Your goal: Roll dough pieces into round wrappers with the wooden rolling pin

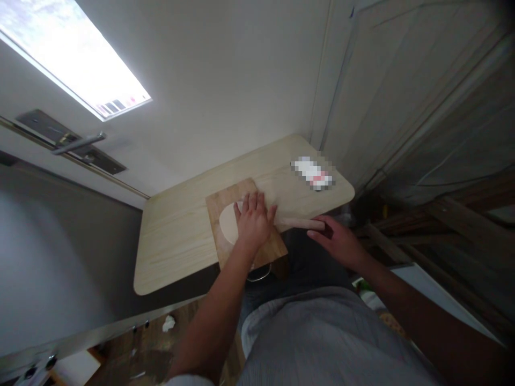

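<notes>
A flat round of pale dough [228, 222] lies on a wooden cutting board [271, 249], partly hidden under my left hand [254, 221]. That hand is laid palm down over the dough's right side, its fingers stretched out and a little apart. At the board's right, my right hand [338, 238] grips the near end of a pale wooden rolling pin [300, 222] between thumb and fingers. The pin points left toward my left hand, along the table's front edge. Whether its far end touches the board or my left hand is hard to see.
The board sits on a light wooden table [173, 241] with rounded corners, overhanging its front edge. A blurred-out white item [313, 172] lies at the table's right end. A white door with a metal handle [80, 143] stands behind. Crumpled white paper [169, 323] is on the floor.
</notes>
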{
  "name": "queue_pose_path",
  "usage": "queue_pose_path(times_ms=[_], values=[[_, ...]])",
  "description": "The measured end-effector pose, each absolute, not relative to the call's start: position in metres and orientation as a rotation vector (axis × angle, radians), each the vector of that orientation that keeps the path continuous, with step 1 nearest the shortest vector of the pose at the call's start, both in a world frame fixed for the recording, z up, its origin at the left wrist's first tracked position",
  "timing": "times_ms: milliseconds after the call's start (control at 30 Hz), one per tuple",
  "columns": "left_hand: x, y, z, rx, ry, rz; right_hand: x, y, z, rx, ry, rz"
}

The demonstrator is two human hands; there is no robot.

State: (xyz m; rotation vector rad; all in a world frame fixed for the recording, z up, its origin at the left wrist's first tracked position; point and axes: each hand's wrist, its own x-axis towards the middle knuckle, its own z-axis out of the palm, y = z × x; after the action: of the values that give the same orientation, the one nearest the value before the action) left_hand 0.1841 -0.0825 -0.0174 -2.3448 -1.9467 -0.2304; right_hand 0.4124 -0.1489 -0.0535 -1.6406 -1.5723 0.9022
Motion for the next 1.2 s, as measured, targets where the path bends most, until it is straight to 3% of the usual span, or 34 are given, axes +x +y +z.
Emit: queue_pose_path(times_ms=[200, 633, 1200], values=[[0.191, -0.075, -0.015, -2.31, -1.995, -0.273, 0.413, -0.144, -0.05, -1.631, -1.522, 0.914], [0.175, -0.193, -0.033, -2.228, -2.062, -0.346, 0.405, -0.143, -0.045, -1.611, -1.619, 1.044], [0.19, -0.062, -0.013, -2.242, -2.128, -0.287, 0.426, -0.137, -0.059, -1.628, -1.493, 0.934]])
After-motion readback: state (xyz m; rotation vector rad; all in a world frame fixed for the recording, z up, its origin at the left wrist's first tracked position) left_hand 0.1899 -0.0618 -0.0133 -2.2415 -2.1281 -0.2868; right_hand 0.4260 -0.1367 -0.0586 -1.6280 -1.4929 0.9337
